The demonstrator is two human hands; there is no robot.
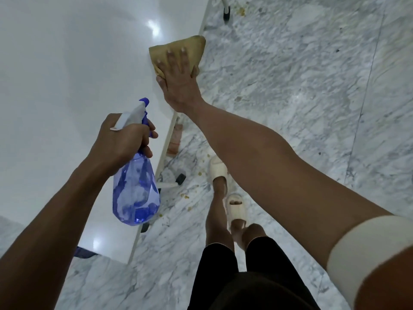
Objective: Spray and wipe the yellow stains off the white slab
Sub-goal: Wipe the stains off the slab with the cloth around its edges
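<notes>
Yellowish cloth (pixel 178 50) lies pressed flat under the open right hand (pixel 178 79) at the white slab's (pixel 67 74) right edge: wiping step. Left hand (pixel 120 142) is closed around the spray bottle (pixel 136 193). Next probably needs another wiping stroke.

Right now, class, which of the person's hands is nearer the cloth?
Right. The right hand lies flat on the cloth at the slab edge. The left hand holds the spray bottle, nearer the person.
</notes>
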